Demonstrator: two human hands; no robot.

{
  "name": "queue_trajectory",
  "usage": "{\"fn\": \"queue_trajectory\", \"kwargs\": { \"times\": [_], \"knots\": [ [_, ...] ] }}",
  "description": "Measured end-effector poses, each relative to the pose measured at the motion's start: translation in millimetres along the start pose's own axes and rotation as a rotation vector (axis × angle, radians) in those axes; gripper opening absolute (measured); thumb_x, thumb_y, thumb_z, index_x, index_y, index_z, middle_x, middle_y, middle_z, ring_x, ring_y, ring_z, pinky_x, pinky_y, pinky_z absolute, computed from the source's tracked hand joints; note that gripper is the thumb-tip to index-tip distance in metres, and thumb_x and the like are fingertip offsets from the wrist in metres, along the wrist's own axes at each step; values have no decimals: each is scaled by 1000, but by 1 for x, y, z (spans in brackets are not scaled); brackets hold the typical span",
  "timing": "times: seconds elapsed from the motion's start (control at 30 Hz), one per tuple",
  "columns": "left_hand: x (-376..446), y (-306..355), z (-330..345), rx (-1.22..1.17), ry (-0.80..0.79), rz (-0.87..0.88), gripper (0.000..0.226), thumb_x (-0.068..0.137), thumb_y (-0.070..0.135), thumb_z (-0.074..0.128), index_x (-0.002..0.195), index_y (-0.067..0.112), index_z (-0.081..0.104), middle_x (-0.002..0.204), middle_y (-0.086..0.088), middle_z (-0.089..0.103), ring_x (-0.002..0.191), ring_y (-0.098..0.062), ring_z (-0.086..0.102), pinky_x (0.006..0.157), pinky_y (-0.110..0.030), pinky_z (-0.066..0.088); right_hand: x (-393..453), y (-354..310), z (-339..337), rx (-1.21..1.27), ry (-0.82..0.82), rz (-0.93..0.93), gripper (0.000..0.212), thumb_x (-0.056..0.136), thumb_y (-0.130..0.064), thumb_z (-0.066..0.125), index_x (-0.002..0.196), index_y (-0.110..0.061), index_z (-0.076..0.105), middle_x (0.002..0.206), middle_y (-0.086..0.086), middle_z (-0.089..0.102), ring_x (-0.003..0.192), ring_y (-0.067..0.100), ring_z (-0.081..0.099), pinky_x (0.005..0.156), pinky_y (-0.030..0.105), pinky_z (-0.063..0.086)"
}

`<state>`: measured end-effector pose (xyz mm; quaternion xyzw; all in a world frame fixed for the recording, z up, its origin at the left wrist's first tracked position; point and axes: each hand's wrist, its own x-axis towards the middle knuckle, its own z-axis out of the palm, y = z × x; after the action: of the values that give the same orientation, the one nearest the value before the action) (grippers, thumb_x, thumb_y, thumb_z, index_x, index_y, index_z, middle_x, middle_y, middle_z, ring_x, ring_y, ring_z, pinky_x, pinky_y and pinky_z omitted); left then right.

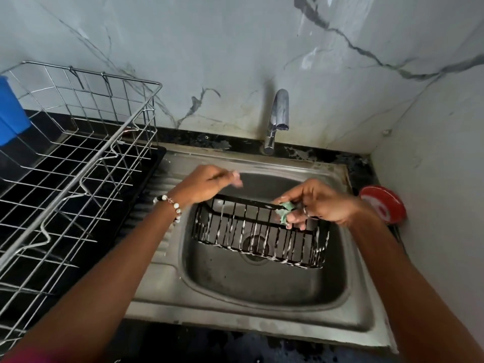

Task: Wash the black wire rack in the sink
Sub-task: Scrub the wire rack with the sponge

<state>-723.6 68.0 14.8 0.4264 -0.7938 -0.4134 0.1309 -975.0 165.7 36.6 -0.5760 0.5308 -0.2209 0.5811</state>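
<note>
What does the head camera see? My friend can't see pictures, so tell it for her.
A right hand rubs a green scrubber on a soapy black wire rack held by the left hand over a steel sink. The tap runs no water.

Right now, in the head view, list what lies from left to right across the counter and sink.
Blue container → steel dish rack → left hand → black wire rack → green sponge in the right hand → red lid.
</note>
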Motion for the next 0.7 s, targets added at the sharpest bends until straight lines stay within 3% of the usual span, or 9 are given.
{"fn": "queue_trajectory", "kwargs": {
  "times": [0.07, 0.13, 0.2, 0.3, 0.4, 0.47, 0.6, 0.7],
  "knots": [
    [-2, 2, 6, -81, -233, 5, 26, 100, 26, 50, 91, 13, 71, 82, 2, 76, 61, 1, 66, 70, -19, 56, 5, -2, -9, -49, -42, -4, 37, 74, 6, 69, 110, -2, 66, 93, 25, 70, 58, 13, 65, 53, 23, 54],
    [2, -4, 15, -64, -330, 4, 18, 95, 25, 56, 86, 16, 68, 75, -5, 76, 55, -10, 70, 59, -23, 57, 8, -5, -17, -125, -69, 20, 37, 73, 3, 71, 109, -3, 68, 92, 24, 71, 59, 15, 66, 56, 25, 54],
    [3, -10, 24, -27, -317, -1, 15, 95, 23, 57, 84, 18, 65, 69, -1, 74, 54, -14, 71, 56, -24, 55, 9, -4, -25, -215, -23, 69, 33, 74, 5, 72, 105, -6, 70, 89, 14, 74, 66, 13, 69, 63, 28, 57],
    [7, -9, 39, -52, -165, -40, 19, 99, 14, 53, 87, 7, 65, 65, 2, 69, 45, -10, 65, 48, -21, 52, 19, 7, -38, -329, 347, 102, 25, 78, 0, 72, 101, -11, 72, 100, 2, 73, 91, 14, 69, 90, 37, 54],
    [16, -15, 50, 100, 21, -108, 29, 101, 24, 53, 85, 6, 68, 68, -4, 71, 49, -10, 67, 55, -28, 57, 28, 26, -37, -560, 858, 109, 27, 83, -6, 67, 109, -14, 71, 108, 7, 70, 101, 24, 64, 93, 35, 49],
    [19, -20, 54, 108, 90, -180, 35, 102, 28, 51, 82, 4, 68, 68, -6, 73, 53, -12, 69, 62, -33, 60, 30, 32, -21, -637, 1016, 116, 31, 84, -1, 60, 112, -11, 69, 108, 15, 70, 101, 30, 64, 90, 32, 47],
    [17, -15, 63, -83, 192, -257, 39, 103, 26, 50, 75, 4, 66, 63, -8, 71, 42, -8, 61, 58, -30, 57, 46, 43, 35, -697, 991, 144, 43, 83, 14, 49, 121, -3, 61, 119, 19, 63, 107, 31, 60, 96, 29, 43],
    [20, -16, 69, -168, 261, -317, 40, 101, 29, 53, 71, 7, 67, 64, -11, 72, 52, -20, 67, 65, -39, 61, 62, 51, 72, -788, 905, -74, 55, 66, 25, 55, 116, 5, 61, 117, 24, 62, 106, 36, 62, 94, 40, 51]
  ]
}}
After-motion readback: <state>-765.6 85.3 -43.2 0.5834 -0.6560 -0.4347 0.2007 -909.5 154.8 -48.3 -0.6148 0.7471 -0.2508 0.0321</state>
